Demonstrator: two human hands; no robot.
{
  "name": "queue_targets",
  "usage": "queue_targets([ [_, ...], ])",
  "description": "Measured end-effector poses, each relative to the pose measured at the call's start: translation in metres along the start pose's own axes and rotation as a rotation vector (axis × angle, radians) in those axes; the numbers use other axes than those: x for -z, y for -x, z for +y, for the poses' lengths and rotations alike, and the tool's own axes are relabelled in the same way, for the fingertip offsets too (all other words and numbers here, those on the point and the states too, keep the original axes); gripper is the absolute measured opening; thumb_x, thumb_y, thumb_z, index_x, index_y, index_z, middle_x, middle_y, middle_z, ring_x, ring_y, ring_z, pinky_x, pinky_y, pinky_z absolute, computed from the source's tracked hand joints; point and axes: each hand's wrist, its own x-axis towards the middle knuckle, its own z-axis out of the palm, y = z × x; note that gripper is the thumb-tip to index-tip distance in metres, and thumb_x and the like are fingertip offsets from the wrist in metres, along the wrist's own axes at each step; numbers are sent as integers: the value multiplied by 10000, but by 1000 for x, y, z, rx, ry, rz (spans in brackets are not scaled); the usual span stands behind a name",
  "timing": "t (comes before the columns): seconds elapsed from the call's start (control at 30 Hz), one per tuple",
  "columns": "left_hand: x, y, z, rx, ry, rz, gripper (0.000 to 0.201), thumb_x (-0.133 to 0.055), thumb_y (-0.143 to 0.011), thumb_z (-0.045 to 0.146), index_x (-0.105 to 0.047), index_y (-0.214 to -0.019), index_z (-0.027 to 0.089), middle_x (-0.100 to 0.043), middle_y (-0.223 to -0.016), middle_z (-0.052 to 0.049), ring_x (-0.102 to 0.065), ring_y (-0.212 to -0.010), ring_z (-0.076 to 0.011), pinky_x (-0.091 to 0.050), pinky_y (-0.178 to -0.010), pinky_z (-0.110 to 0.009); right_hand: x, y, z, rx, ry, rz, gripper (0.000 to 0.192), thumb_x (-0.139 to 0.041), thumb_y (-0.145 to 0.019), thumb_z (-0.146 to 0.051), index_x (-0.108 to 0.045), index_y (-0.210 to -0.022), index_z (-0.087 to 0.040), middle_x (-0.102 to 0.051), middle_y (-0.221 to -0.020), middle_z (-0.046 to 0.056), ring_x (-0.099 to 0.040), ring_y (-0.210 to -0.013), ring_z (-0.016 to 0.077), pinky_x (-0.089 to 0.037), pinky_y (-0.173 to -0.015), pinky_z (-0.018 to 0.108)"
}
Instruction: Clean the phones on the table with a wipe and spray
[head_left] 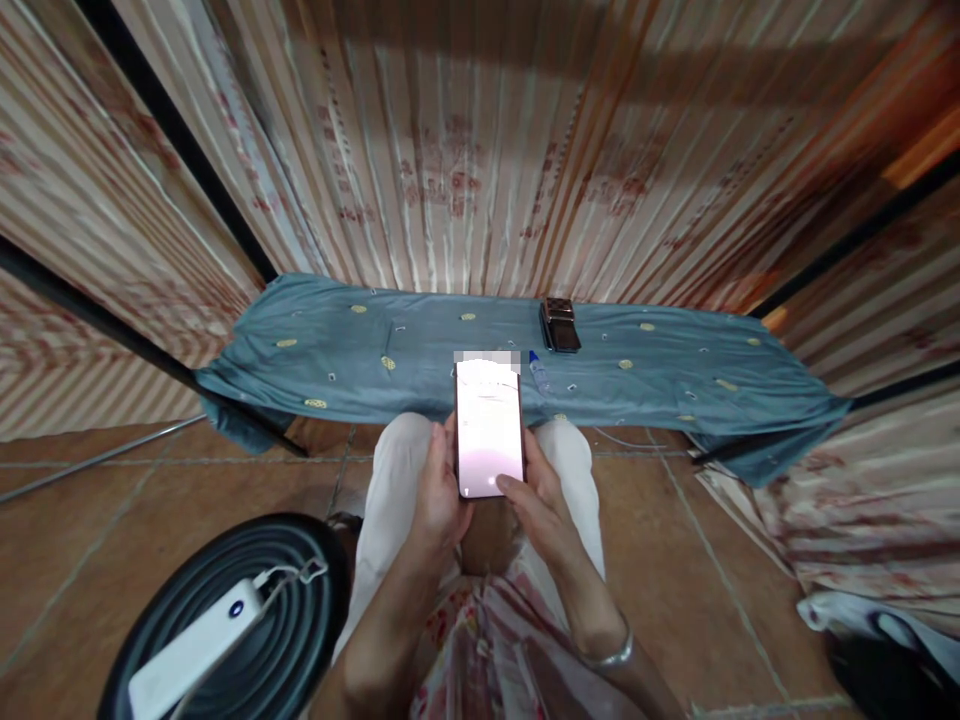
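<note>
A smartphone (488, 430) with a bright, whitish-pink screen is held upright above my knees. My left hand (437, 490) is closed round its left edge, thumb along the side. Gripping the right edge is my right hand (541, 492), its thumb resting on the lower right of the screen. The writing on the screen is too washed out to read. Just beyond the phone, a small clear bottle with a blue cap (538, 373) lies on the cloth. Farther back sits a dark brown patterned item, perhaps a wallet or case (559, 325).
A teal patterned cloth (337, 345) covers a low bench, with dark poles at its ends. Striped curtains (450, 150) hang around it. At lower left, a white power bank (196, 650) with a cable lies on a round black ridged stool (300, 600). A dark bag (885, 670) is at lower right.
</note>
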Motion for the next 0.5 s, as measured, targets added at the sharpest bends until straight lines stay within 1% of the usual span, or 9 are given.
queue_targets([
  [0.17,-3,3,0,-26,-14,-18,504,-406,-904,544,-621,-1164,170,-706,-1129,-84,-634,-1104,-262,-492,-945,-383,3,1,7,51,32,3,638,-661,-782,-303,-437,-1377,-242,-553,-1367,36,-524,-1252,248,-430,-1058,383],
  [0.33,-4,5,-1,-53,-19,-38,506,-399,-911,537,-621,-1164,160,-703,-1136,-88,-622,-1126,-258,-476,-970,-383,2,5,4,54,78,-4,649,-622,-834,-293,-371,-1430,-236,-516,-1410,49,-483,-1296,246,-371,-1107,413],
  [0.43,-5,6,0,-33,-5,-35,501,-405,-907,542,-627,-1155,168,-706,-1130,-85,-610,-1149,-260,-478,-969,-380,1,5,2,49,81,0,672,-628,-839,-322,-348,-1443,-230,-498,-1430,56,-474,-1307,243,-373,-1112,410],
  [0.5,-6,6,1,-8,4,-21,501,-414,-901,548,-629,-1155,174,-707,-1132,-82,-609,-1151,-264,-487,-957,-379,1,5,-2,61,97,34,682,-630,-841,-349,-343,-1449,-237,-469,-1457,56,-449,-1332,247,-371,-1116,422],
])
